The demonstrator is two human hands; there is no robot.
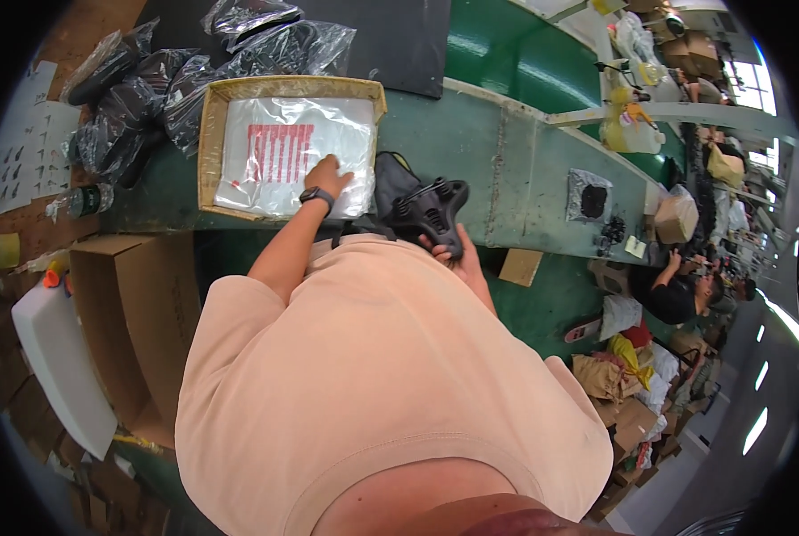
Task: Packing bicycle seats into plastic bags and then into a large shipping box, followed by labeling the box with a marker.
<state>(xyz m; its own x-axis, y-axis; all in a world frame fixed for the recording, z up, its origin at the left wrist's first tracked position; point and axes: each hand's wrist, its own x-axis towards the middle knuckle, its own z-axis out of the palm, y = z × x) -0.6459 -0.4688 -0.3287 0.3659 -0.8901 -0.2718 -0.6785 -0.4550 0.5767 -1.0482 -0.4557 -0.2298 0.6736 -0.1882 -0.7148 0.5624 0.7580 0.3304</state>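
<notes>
My left hand [330, 176], with a dark watch on its wrist, rests over a stack of clear plastic bags [261, 192] with red printing. Its thumb stands apart from the fingers, and no bag is lifted. An open cardboard box [209, 152] holds the stack on the green bench. At the bench's near edge, my right hand [453, 253] grips a black bicycle saddle [431, 207] by one end. The underside of the saddle, with its springs, faces up. Beside it lies another dark, smooth piece [394, 181], partly hidden, perhaps a second saddle.
Several plastic-wrapped black saddles [136, 116] are heaped at the back left. A bagged packet of dark parts [589, 196] lies farther right on the bench [525, 170]. A tall open carton [140, 330] stands at the lower left. At far right, another person [677, 290] sits working.
</notes>
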